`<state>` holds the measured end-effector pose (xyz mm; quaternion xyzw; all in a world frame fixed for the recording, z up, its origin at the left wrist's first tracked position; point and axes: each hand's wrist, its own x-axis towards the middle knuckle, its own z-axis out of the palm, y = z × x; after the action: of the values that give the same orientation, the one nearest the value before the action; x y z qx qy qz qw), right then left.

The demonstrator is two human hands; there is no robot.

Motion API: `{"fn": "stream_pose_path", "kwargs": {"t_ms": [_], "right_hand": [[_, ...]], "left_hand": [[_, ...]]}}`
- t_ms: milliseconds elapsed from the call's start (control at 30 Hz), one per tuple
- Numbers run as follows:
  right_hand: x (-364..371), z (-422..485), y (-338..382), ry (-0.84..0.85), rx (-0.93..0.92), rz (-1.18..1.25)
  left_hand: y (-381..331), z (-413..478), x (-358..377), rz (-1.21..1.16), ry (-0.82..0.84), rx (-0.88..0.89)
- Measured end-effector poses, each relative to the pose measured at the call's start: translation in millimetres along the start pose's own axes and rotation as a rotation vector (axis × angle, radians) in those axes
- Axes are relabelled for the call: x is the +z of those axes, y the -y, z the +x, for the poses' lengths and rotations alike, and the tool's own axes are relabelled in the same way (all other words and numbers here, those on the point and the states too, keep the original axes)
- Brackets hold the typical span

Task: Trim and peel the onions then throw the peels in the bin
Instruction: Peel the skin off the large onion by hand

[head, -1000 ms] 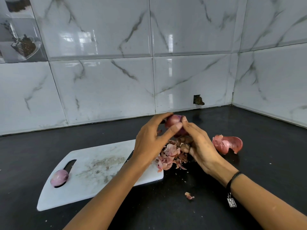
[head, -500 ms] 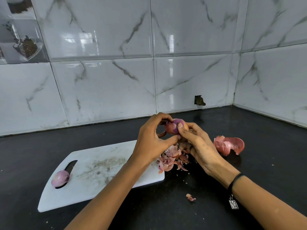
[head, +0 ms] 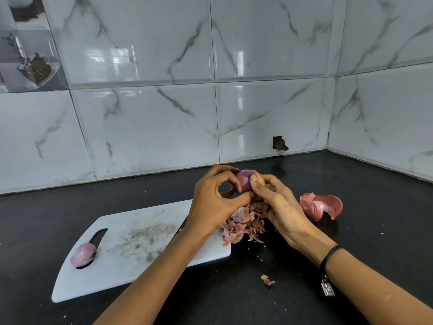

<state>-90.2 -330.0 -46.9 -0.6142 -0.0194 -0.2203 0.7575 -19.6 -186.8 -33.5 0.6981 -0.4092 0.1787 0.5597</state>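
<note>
Head view gave me the left hand and right hand above the dark surface, fingers of both curled round one onion (purple flesh showing). Just below them lay a heap of peels; well left, a peeled onion sat on the board.
</note>
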Motion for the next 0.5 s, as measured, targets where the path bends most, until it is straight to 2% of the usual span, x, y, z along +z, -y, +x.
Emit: {"fn": "stream_pose_path", "kwargs": {"t_ms": [200,500], "right_hand": [[-0.2,0.4,-0.8,0.0,0.005,-0.004],[-1.0,0.4,-2.4,0.013,-0.004,-0.038]], "left_hand": [[-1.7,0.7,0.3,-0.022,-0.009,-0.04],[0.5,3.4,-3.5,0.02,0.03,-0.002]]}}
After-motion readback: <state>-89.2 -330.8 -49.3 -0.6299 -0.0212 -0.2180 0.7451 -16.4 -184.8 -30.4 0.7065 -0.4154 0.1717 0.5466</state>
